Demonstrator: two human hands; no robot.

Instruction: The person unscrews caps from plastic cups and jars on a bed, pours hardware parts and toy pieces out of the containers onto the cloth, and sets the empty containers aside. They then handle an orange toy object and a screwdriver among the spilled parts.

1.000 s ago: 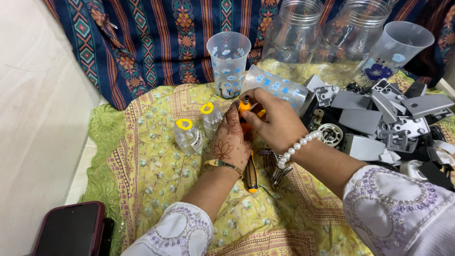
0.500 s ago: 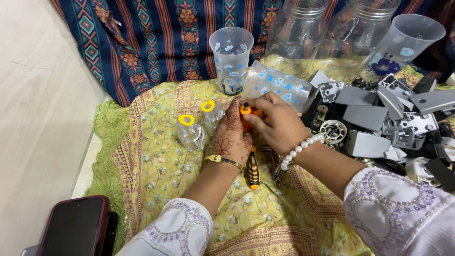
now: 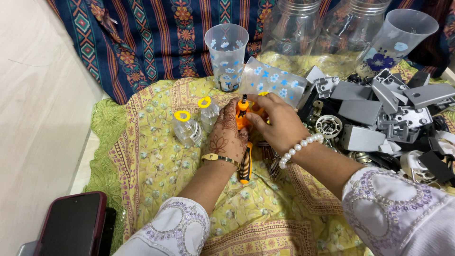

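Note:
My left hand (image 3: 227,135), patterned with henna, and my right hand (image 3: 279,124), with a pearl bracelet, meet over a small orange part (image 3: 242,113) with a black tip sticking up. Both hands grip this orange part above the yellow floral cloth (image 3: 156,156). An orange and black screwdriver (image 3: 245,163) lies on the cloth just under my left wrist. Some small metal bits (image 3: 270,156) lie beside it.
Two small clear bottles with yellow rings (image 3: 187,128) lie left of my hands. A flowered plastic cup (image 3: 226,54) stands behind, another (image 3: 272,80) lies tipped. Grey plastic and metal parts (image 3: 374,114) pile at right. Clear jars (image 3: 327,28) stand at the back. A phone (image 3: 71,225) lies bottom left.
My hands have stayed together on the orange part, shifting slightly; its black tip now shows above my fingers. The view has moved a little.

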